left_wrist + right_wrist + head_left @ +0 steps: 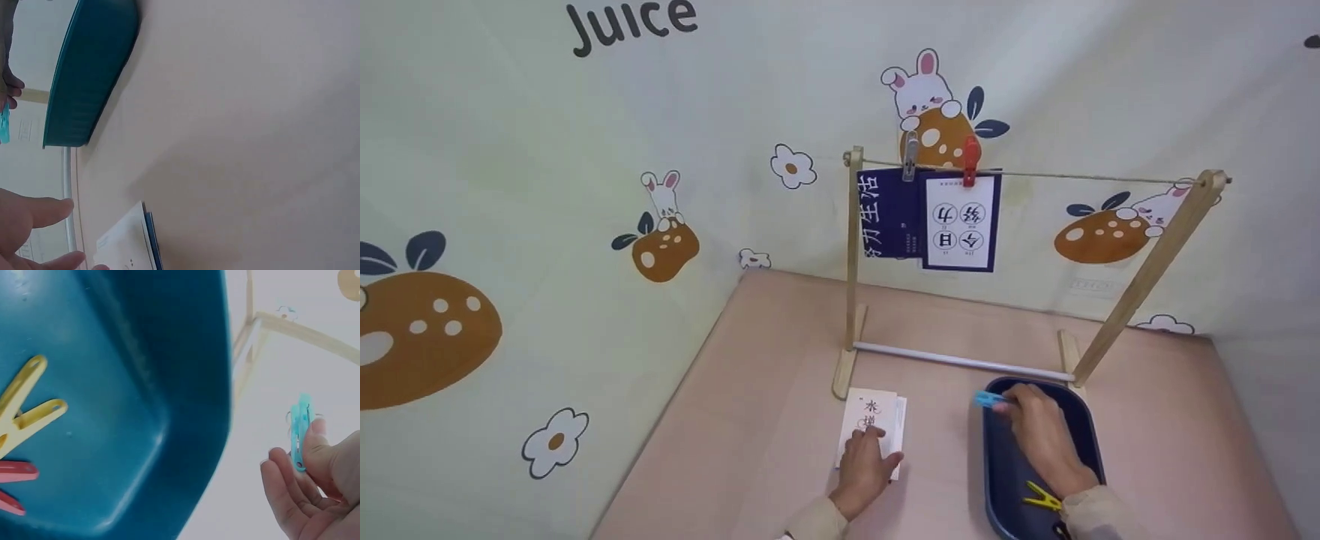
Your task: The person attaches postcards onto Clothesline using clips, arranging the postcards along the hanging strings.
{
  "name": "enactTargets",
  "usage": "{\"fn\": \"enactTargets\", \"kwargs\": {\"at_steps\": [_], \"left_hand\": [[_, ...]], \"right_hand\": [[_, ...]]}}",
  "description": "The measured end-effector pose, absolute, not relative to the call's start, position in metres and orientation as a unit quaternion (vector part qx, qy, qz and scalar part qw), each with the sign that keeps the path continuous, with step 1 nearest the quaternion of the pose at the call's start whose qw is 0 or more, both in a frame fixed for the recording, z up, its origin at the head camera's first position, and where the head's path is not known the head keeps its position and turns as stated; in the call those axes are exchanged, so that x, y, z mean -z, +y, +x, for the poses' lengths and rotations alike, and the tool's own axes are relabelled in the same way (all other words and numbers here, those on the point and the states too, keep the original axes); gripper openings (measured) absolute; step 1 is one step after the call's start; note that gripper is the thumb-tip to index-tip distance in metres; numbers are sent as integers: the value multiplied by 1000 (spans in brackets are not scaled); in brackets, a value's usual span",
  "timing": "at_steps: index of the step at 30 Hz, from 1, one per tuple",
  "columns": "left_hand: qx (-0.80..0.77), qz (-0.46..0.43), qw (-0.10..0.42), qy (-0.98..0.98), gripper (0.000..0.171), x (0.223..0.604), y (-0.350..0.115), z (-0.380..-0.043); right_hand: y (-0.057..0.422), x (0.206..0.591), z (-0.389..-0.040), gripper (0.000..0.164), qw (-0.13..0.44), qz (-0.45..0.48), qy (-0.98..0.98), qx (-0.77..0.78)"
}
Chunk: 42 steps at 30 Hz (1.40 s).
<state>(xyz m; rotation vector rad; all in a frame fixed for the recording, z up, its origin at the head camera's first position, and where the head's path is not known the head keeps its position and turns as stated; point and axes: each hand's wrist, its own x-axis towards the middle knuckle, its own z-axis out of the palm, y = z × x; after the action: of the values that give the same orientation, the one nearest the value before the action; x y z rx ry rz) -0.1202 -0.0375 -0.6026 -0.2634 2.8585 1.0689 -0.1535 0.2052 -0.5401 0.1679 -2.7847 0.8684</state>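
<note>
A light blue clothespin [301,433] is pinched between the thumb and fingers of my right hand [1039,431], above the far part of a dark blue tray [994,480]. My left hand [866,465] is over a small stack of printed cards [851,405], fingers spread; whether the fingertips touch the top card cannot be told. In the tray lie a yellow clothespin [22,405] and a red clothespin [17,472]. Behind, a grey clothespin [910,157] and a red clothespin [970,161] hold a dark blue card [889,217] and a white card with a blue border [960,255] on a string.
A wooden frame [853,262] carries the string [1080,176] between two posts, with a white rod [960,360] low across it. The tray stands just in front of its right foot. A printed cloth wall [697,112] rises behind the pink tabletop [750,420].
</note>
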Motion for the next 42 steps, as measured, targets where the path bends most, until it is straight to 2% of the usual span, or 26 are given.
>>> {"fn": "enactTargets", "kwargs": {"at_steps": [7, 17, 23, 31, 42], "left_hand": [[-287, -108, -15, 952, 56, 611, -57, -129], [-304, -155, 8, 940, 78, 625, -72, -139], [-316, -178, 17, 932, 67, 625, -75, -140], [-351, -193, 45, 915, 70, 622, -85, -146], [-429, -171, 107, 881, 44, 609, -102, -147]], "right_hand": [[192, 529, -149, 8, 171, 120, -936, -282], [179, 521, -145, 14, 226, 178, -916, -281], [173, 518, -142, 14, 221, 189, -914, -283], [172, 521, -141, 12, 215, 202, -911, -286], [172, 523, -140, 13, 199, 209, -915, -282]]}}
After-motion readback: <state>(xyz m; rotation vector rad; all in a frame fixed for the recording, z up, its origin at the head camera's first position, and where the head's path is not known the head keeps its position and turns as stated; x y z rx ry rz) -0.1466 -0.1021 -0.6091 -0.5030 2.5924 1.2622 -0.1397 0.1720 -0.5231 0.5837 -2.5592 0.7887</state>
